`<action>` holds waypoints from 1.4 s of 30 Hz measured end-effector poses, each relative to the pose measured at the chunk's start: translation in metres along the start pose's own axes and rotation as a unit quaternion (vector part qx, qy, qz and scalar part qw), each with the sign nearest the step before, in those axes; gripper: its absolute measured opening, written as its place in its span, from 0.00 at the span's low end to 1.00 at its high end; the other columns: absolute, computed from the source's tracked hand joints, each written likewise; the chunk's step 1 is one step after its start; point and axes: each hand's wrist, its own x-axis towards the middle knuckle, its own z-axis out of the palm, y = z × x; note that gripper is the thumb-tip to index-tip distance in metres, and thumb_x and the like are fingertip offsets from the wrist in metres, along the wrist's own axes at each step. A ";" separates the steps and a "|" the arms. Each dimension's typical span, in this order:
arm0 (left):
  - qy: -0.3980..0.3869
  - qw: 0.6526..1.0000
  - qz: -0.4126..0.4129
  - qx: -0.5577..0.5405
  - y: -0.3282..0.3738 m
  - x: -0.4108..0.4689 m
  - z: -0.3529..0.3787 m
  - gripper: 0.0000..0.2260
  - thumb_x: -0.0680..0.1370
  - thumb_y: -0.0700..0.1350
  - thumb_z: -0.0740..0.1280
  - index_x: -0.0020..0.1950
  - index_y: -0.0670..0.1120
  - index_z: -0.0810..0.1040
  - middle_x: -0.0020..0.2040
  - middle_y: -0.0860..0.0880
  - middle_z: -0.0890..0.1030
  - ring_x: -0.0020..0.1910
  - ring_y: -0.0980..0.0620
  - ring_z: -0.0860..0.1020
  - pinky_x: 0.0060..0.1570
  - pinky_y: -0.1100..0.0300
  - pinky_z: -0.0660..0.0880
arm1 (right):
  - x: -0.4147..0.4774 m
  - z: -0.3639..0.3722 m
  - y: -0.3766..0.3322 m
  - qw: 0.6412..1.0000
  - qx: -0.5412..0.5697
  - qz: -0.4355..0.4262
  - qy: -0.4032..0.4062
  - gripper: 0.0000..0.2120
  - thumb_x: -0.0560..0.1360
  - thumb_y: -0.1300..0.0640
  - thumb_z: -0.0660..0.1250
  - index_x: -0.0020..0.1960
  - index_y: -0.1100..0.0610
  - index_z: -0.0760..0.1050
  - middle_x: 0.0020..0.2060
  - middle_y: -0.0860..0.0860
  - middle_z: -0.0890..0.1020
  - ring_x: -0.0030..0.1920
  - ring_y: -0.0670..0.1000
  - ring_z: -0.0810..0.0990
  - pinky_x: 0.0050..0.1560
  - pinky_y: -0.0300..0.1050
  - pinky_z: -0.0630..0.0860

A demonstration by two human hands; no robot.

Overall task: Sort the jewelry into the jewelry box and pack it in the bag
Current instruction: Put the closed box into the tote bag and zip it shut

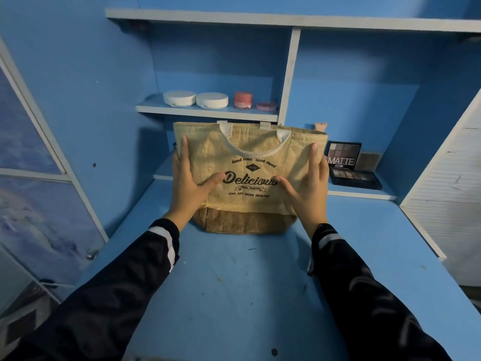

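Observation:
A tan woven bag with white handles and the word "Delicious" printed on its front stands upright on the blue desk. My left hand presses flat against the bag's left side, fingers straight and thumb spread over the front. My right hand lies the same way against the bag's right side. Neither the jewelry box nor any jewelry is in sight; the inside of the bag is hidden.
Behind the bag, a small shelf carries two white round cases, a pink jar and a pink compact. An open "MATTE" eyeshadow palette sits on a low ledge at the right. Blue cabinet walls flank the desk.

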 end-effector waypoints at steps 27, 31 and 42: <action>0.053 0.998 0.016 -0.020 0.022 -0.034 0.034 0.50 0.70 0.54 0.76 0.80 0.54 0.46 0.78 0.48 0.51 0.77 0.62 0.48 0.72 0.67 0.51 | -0.001 -0.051 0.027 0.997 0.004 -0.047 -0.054 0.44 0.71 0.51 0.75 0.78 0.51 0.53 0.69 0.57 0.67 0.68 0.48 0.65 0.69 0.35 0.62; 0.051 0.998 0.029 -0.024 0.024 -0.040 0.034 0.50 0.70 0.53 0.77 0.80 0.54 0.46 0.79 0.44 0.51 0.77 0.58 0.50 0.72 0.69 0.52 | -0.007 -0.055 0.027 0.998 0.003 -0.047 -0.040 0.44 0.71 0.50 0.75 0.78 0.51 0.53 0.67 0.56 0.68 0.65 0.46 0.66 0.66 0.27 0.60; 0.020 0.998 0.052 -0.039 0.050 -0.057 0.070 0.49 0.70 0.55 0.76 0.80 0.53 0.46 0.79 0.42 0.52 0.79 0.51 0.50 0.73 0.53 0.55 | -0.027 -0.109 0.040 0.999 -0.030 -0.039 0.007 0.45 0.71 0.48 0.75 0.79 0.51 0.53 0.68 0.55 0.68 0.67 0.50 0.68 0.70 0.46 0.67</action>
